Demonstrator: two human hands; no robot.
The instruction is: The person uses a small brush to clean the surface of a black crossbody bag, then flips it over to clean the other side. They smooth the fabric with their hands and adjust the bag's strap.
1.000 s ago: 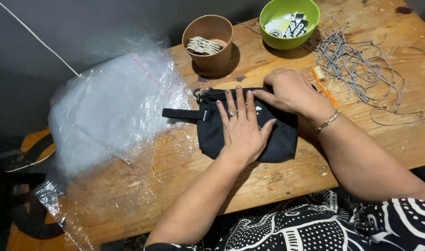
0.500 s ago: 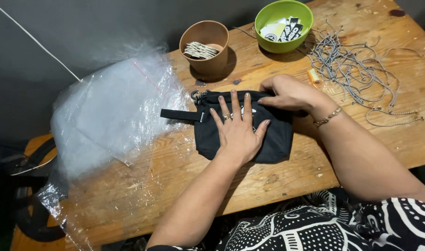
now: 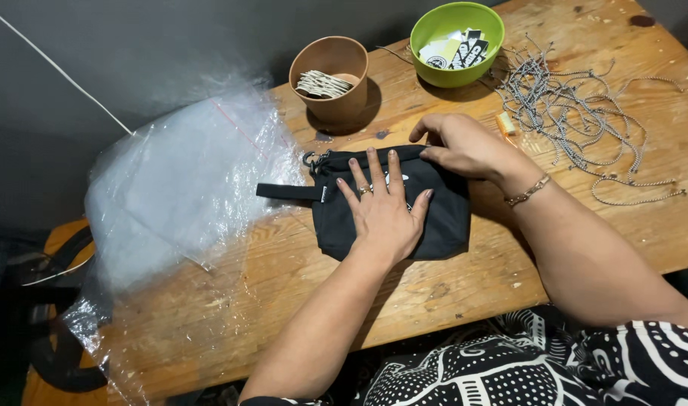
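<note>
A small black fabric pouch with a strap and metal clip at its left end lies flat on the wooden table. My left hand presses palm-down on the middle of the pouch, fingers spread, a ring on one finger. My right hand, with a bracelet at the wrist, rests on the pouch's upper right edge, fingers curled over the top seam.
A stack of clear plastic bags lies at the left. A brown paper cup holding tags and a green bowl with labels stand at the back. Several grey beaded cords lie tangled at right, by a small orange item.
The view has shifted slightly. My right hand has slid a little along the pouch's top edge; my left hand stays flat on the pouch.
</note>
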